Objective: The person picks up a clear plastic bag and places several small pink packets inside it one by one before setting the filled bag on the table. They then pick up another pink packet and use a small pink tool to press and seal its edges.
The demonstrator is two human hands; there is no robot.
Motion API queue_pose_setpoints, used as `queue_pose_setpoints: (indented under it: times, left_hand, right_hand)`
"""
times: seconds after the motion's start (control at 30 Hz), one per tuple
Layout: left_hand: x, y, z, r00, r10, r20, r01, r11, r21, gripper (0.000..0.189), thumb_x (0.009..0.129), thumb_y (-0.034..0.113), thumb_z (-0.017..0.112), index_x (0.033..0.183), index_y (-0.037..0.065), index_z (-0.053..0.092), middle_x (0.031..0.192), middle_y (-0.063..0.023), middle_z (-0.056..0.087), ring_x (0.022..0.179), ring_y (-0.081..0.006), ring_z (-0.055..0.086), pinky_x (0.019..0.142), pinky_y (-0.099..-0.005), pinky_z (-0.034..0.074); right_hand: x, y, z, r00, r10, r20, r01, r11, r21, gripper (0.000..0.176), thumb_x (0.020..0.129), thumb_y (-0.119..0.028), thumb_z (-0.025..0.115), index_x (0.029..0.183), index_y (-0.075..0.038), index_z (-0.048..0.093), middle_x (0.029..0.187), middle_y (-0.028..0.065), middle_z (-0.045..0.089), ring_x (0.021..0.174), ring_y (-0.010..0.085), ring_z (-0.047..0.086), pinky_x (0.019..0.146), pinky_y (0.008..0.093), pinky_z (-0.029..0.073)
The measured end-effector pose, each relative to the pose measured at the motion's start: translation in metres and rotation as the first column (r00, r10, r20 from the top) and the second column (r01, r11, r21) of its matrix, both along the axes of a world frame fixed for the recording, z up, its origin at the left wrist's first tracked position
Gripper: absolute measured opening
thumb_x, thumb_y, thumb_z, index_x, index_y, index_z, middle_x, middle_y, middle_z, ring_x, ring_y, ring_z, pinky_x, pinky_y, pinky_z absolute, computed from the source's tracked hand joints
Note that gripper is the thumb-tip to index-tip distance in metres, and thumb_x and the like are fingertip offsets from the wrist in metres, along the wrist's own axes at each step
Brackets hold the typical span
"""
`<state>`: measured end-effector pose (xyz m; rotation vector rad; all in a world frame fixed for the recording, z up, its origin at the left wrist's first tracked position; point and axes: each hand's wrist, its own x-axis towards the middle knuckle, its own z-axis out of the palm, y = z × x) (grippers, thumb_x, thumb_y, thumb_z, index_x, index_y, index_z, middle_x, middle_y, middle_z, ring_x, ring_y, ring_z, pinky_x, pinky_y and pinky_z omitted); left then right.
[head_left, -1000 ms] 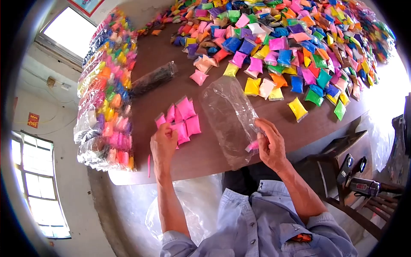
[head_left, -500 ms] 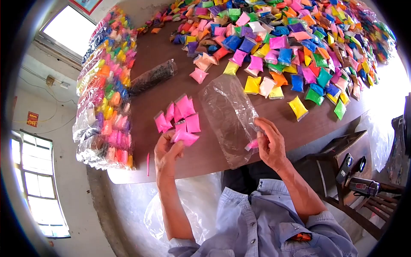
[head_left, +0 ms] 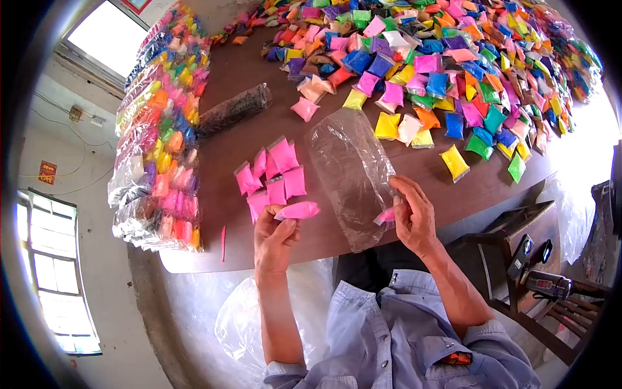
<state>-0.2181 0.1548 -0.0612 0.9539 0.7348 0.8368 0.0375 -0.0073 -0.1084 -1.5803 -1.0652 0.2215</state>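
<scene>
Nearest, at the wearer's chest, is a grey-blue shirt [head_left: 363, 330] with rolled sleeves; taking that chest as the clock's centre and straight ahead as twelve, crumpled clear plastic [head_left: 243, 321] lies at nine o'clock, below the edge of the brown tabletop [head_left: 272, 129].

Both hands are up over the near edge, each grasping something. At ten o'clock the left hand [head_left: 275, 243] pinches one end of a pink packet [head_left: 301, 211] between thumb and fingers, the packet's free end pointing to three o'clock. Between twelve and one, the right hand [head_left: 416, 217] grips the near right side of a flat clear bag [head_left: 350, 172]. A second pink packet [head_left: 385, 216] sits at its thumb; whether it is inside the bag I cannot tell.

Also at ten lies a thin pink strip [head_left: 223, 244]. At two o'clock, off the tabletop, is a piece of dark wooden furniture [head_left: 547, 223]. Towards eleven, just beyond the left hand, is a cluster of bright pink packets [head_left: 276, 190].

Farther out, a yellow packet [head_left: 455, 163] lies alone at one o'clock, and a black-filled roll [head_left: 234, 111] at eleven touches a row of stuffed bags [head_left: 168, 139]. Farthest, around twelve to one, spreads a heap of many-coloured packets [head_left: 440, 71].
</scene>
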Motion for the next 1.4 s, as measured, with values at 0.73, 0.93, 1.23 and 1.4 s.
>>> queue_pose_setpoints:
  times: [0.73, 0.93, 1.23, 1.4]
  left_hand:
    - [0.012, -0.006, -0.02, 0.996, -0.045, 0.083, 0.052, 0.995, -0.084, 0.026, 0.094, 0.003, 0.079, 0.116, 0.009, 0.067, 0.1, -0.0054, 0.074, 0.086, -0.0167, 0.073, 0.063, -0.0247, 0.055]
    - [0.015, -0.009, -0.021, 0.999, -0.01, 0.052, 0.015, 0.996, -0.094, 0.027, 0.093, 0.004, 0.08, 0.116, 0.009, 0.065, 0.092, -0.0093, 0.074, 0.071, -0.0161, 0.067, 0.063, -0.0273, 0.052]
    - [0.005, -0.017, -0.018, 1.0, -0.01, -0.011, 0.009, 0.997, -0.079, 0.022, 0.095, 0.004, 0.077, 0.111, 0.009, 0.063, 0.093, -0.0056, 0.072, 0.079, -0.0159, 0.068, 0.066, -0.0286, 0.054]
    - [-0.008, -0.026, -0.02, 0.998, 0.059, -0.009, -0.059, 0.997, -0.045, 0.023, 0.096, 0.001, 0.076, 0.112, 0.01, 0.063, 0.098, -0.0038, 0.071, 0.08, -0.0162, 0.068, 0.064, -0.0301, 0.052]
  right_hand:
    - [0.0, 0.001, -0.002, 0.999, -0.009, 0.033, 0.009, 1.0, -0.008, 0.034, 0.1, 0.003, 0.059, 0.132, 0.0, 0.068, 0.138, 0.0209, 0.069, 0.124, 0.0362, 0.07, 0.103, 0.0377, 0.055]
    - [0.0, 0.0, -0.001, 1.0, 0.0, -0.01, 0.0, 1.0, -0.019, 0.034, 0.1, 0.003, 0.059, 0.133, 0.0, 0.068, 0.138, 0.0211, 0.068, 0.123, 0.0355, 0.07, 0.102, 0.0383, 0.056]
    - [0.002, -0.002, -0.007, 0.997, -0.025, 0.075, 0.023, 0.999, 0.029, 0.03, 0.101, -0.002, 0.065, 0.131, 0.0, 0.069, 0.137, 0.0209, 0.067, 0.115, 0.0356, 0.072, 0.09, 0.0364, 0.061]
    - [-0.001, -0.012, 0.008, 0.941, -0.196, 0.276, 0.183, 0.98, 0.073, 0.03, 0.097, 0.002, 0.067, 0.126, 0.001, 0.071, 0.135, 0.02, 0.067, 0.114, 0.0374, 0.07, 0.092, 0.0398, 0.059]
